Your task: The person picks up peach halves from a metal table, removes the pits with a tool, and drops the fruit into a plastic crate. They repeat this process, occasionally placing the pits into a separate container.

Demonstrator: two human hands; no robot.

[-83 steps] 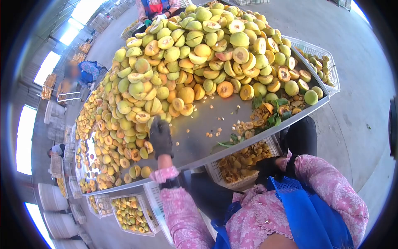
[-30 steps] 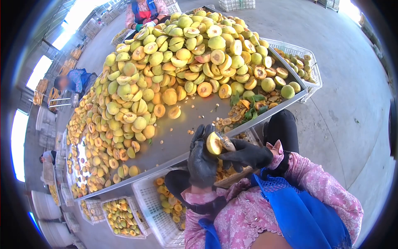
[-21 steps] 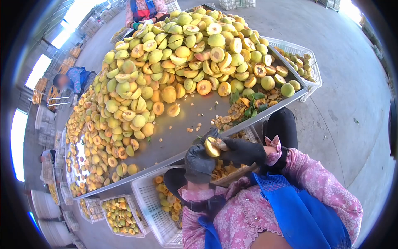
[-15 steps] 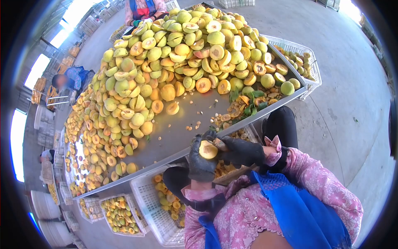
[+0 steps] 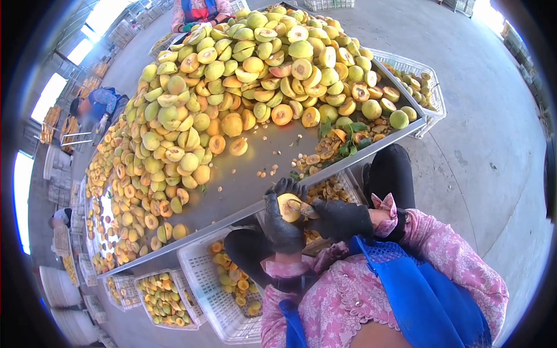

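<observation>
My left hand [image 5: 282,226], in a dark glove, is closed around a yellow peach half [image 5: 288,207], cut face showing. My right hand [image 5: 343,220], gloved too, is closed just beside it. Something small juts from its fingers to the peach's cut face; it is too blurred to name. Both hands are just in front of the metal table's near edge. On the metal table [image 5: 243,180] rises a large heap of halved peaches [image 5: 232,75]. Loose pits and peach scraps [image 5: 331,148] lie with green leaves near the right corner.
Below the table edge stand a white crate [image 5: 200,272] partly filled with peach pieces and a crate of scraps [image 5: 328,191]. Another crate of halves [image 5: 165,298] is further left. A crate [image 5: 432,87] stands at the right. Co-workers [image 5: 200,11] are across the table and at the left [image 5: 101,107].
The small thing in my right hand now reaches across the peach half's cut face. My left fingers have spread upward behind the fruit. The view has shifted slightly.
</observation>
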